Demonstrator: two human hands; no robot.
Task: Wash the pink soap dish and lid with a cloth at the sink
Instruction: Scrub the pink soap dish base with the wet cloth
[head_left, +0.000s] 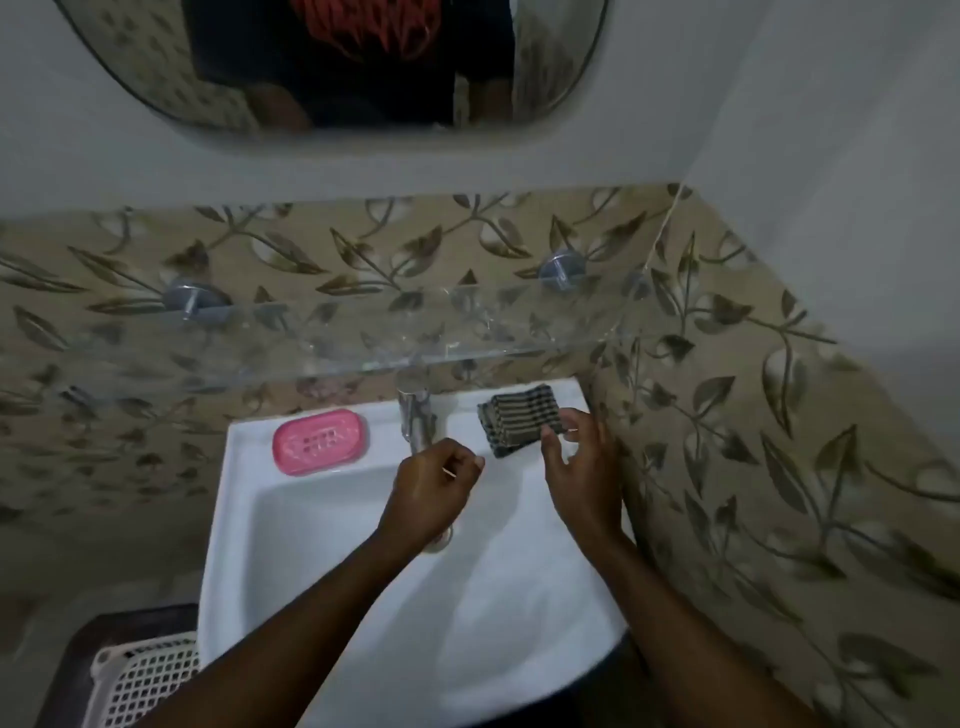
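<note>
Washing not begun: soap dish (321, 440) untouched; your left hand (431, 493) curls empty, your right hand (582, 473) touches the cloth (519, 418), fingers loose.

The light was dim and flat; the sink (311, 519) glowed palest, the 7 o'clock corner fell dark, edges bowed, detail soft.

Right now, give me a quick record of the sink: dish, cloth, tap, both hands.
soap dish: pink, left rear ledge of sink, untouched
cloth: striped, folded, right rear ledge
tap: centre rear, no stream visible
left hand: fingers curled, over basin below tap
right hand: fingers spread, touching cloth's near edge
</note>
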